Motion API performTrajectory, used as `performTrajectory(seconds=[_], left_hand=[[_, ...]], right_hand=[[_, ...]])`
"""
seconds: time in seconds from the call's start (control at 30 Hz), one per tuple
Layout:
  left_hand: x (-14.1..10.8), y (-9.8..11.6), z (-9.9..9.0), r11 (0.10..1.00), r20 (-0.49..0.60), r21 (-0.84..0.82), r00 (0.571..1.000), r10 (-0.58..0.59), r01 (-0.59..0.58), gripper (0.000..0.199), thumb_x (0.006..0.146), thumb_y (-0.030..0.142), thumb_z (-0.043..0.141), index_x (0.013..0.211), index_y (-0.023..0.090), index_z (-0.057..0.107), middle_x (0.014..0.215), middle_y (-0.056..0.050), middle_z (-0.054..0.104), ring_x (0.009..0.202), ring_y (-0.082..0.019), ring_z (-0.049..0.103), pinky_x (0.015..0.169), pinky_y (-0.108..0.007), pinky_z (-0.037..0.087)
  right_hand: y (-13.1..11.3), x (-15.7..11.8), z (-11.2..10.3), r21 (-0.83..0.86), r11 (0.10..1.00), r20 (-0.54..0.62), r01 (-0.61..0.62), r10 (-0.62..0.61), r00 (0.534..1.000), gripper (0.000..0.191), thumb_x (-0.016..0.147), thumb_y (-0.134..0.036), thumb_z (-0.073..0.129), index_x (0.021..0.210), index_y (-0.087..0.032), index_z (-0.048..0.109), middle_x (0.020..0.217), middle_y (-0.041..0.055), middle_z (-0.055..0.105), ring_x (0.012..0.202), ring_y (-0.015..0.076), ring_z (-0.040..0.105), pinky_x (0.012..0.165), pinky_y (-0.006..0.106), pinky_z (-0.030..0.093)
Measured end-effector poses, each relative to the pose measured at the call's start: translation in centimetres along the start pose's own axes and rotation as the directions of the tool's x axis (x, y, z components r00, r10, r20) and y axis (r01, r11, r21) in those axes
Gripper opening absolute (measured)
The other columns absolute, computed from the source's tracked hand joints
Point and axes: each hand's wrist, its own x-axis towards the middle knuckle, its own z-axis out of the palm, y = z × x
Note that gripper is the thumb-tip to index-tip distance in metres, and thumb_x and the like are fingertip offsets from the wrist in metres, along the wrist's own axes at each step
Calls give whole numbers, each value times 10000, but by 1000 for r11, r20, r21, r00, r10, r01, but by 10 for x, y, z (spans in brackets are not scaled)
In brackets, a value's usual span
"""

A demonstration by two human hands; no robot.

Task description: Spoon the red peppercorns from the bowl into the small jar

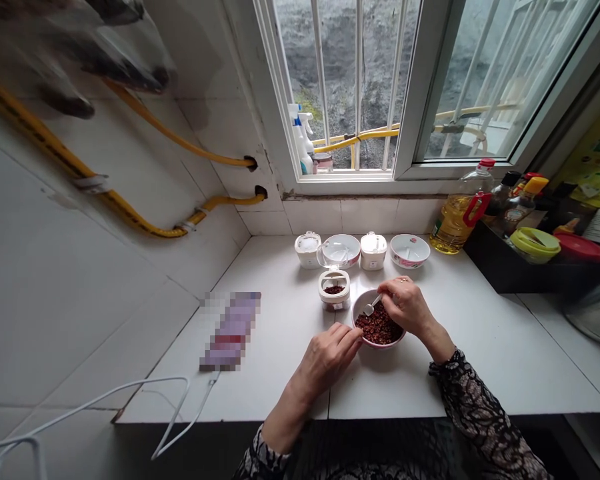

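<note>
While hands (329, 358) (407, 308) hold spoon (369, 310) and bowl (381, 346), peppercorns (379, 327), perhaps, lie inside.

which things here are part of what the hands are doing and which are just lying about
In use: right hand, small white spoon it holds, left hand, bowl, dark red pieces; probably the open jar with similar pieces

Apparently lying about: oil bottle, white cable, spray bottles
</note>
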Motion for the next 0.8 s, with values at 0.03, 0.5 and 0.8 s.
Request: performTrajectory(seconds=[0.03, 0.5, 0.8], left_hand=[[0, 0, 0, 1000, -4, -6, 1000, 3, -3, 157, 1033, 202, 420, 1050, 166, 572, 792, -31, 644, 713, -161, 615, 585, -252, 501], [1, -1, 0, 1000, -6, -3, 1000, 4, -4, 163, 1035, 197, 411, 1058, 168, 570, 797, -29, 649, 712, -157, 617, 591, -253, 507], [0, 0, 0, 1000, -5, -7, 1000, 2, -2, 129, 1027, 192, 437, 1050, 173, 563, 804, -29, 652, 722, -159, 622, 593, -251, 498]], right_hand=[[0, -1, 2, 6, 1000, 16, -10, 10, 1000, 195, 805, -96, 507, 773, -215, 658, 714, 27, 718, 668, 184, 625, 819, 361, 471], [-1, 4, -5, 301, 892, 46, -337, 339, 940, 200, 752, -163, 478, 693, -209, 664, 573, -10, 675, 558, 158, 617, 655, 276, 487], [3, 1, 6, 153, 959, 62, -238, 231, 971, 199, 756, -168, 497, 669, -223, 667, 710, 20, 744, 753, 205, 656, 881, 373, 453]])
